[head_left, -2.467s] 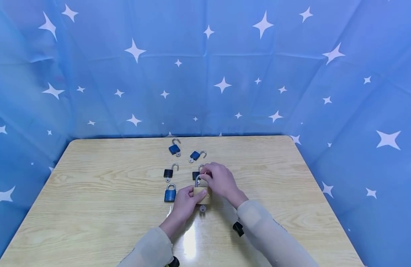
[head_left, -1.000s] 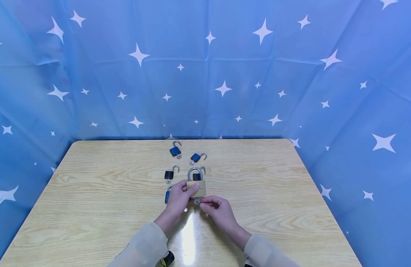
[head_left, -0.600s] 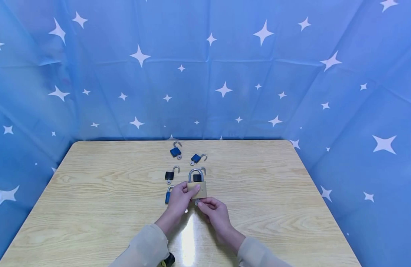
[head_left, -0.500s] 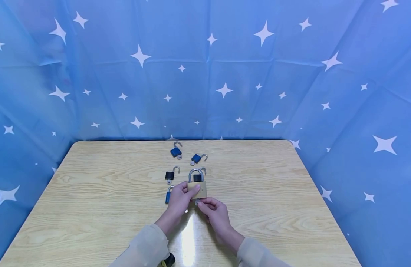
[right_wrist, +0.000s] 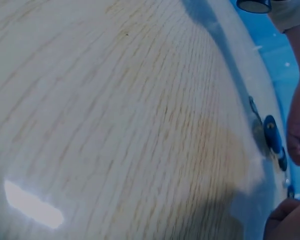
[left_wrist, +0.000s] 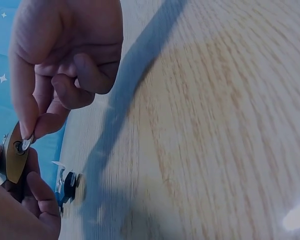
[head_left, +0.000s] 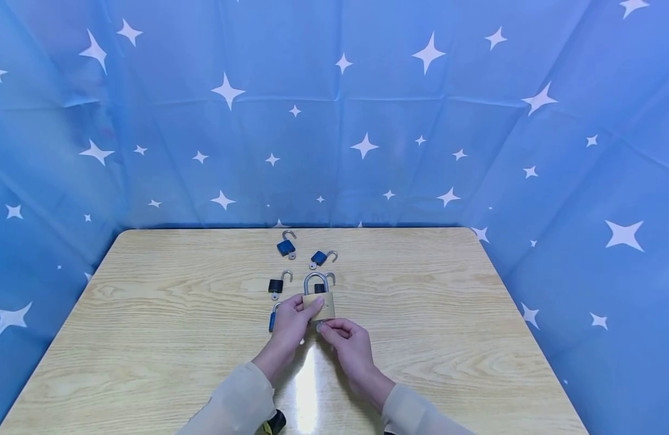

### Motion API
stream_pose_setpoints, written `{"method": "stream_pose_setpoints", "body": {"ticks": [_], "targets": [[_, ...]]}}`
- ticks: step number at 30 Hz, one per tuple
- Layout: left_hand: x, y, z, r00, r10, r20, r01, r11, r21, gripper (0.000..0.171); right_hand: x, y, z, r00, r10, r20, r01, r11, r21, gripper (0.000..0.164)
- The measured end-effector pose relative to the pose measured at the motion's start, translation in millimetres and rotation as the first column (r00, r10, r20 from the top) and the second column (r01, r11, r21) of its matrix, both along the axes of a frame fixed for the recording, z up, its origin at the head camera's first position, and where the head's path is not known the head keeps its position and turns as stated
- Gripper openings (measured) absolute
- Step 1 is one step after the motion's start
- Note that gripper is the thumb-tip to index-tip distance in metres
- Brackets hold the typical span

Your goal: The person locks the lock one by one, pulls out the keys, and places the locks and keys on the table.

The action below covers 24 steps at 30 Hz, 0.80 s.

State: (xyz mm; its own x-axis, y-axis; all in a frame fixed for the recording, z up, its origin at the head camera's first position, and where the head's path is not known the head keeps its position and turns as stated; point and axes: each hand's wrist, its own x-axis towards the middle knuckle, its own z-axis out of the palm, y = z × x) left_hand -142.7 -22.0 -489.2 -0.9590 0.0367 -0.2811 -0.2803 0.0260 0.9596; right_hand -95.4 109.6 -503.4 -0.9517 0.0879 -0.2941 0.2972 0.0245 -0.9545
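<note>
A brass padlock (head_left: 328, 308) with a steel shackle stands upright above the table, both shackle legs down at its body. My left hand (head_left: 287, 326) grips the body from the left, thumb across its front. Below the body, my right hand (head_left: 352, 351) pinches the head of a key (left_wrist: 27, 143) between thumb and index finger. In the left wrist view the key sits at the keyhole in the padlock's underside. Partly hidden behind my left hand is a blue padlock (head_left: 272, 321), its keyhole showing in the right wrist view.
Farther back lie two small blue padlocks, one upper left (head_left: 285, 247) and one to its right (head_left: 319, 258), shackles swung out and keys in. A black padlock (head_left: 276, 286) lies left of the brass one; another black padlock (head_left: 319, 289) is partly covered by it.
My right hand has come down from the brass padlock's shackle to the key underneath and pinches it. My left hand keeps its grip, having shifted the padlock slightly left.
</note>
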Motion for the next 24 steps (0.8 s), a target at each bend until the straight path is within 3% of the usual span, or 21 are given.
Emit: {"method": "stream_pose_setpoints", "body": {"ticks": [5,9,12,16,24], "targets": [[-0.1,0.3,0.0,1.0,0.008,0.001,-0.008,1.0,0.012,0.044,-0.8,-0.9,0.3,1.0,-0.001,-0.018,0.001,1.0,-0.001,0.029],[-0.2,-0.3,-1.9,1.0,0.017,0.003,-0.017,1.0,0.011,0.043,2.6,-2.5,18.8,1.0,0.011,-0.016,-0.012,1.0,-0.008,0.025],[-0.4,-0.6,-2.6,1.0,0.022,0.008,-0.023,1.0,0.01,0.042,2.2,-2.9,22.8,1.0,0.013,-0.005,-0.013,1.0,-0.016,0.024],[-0.8,-0.2,-2.5,0.999,0.029,0.013,-0.03,0.999,0.017,0.04,-2.7,-2.6,5.7,1.0,-0.005,-0.007,0.005,1.0,-0.019,0.027],[-1.3,0.3,-0.8,1.0,0.026,0.009,-0.026,0.999,0.023,0.042,-3.7,-3.1,3.8,1.0,-0.021,-0.024,0.02,1.0,-0.017,0.025]]}}
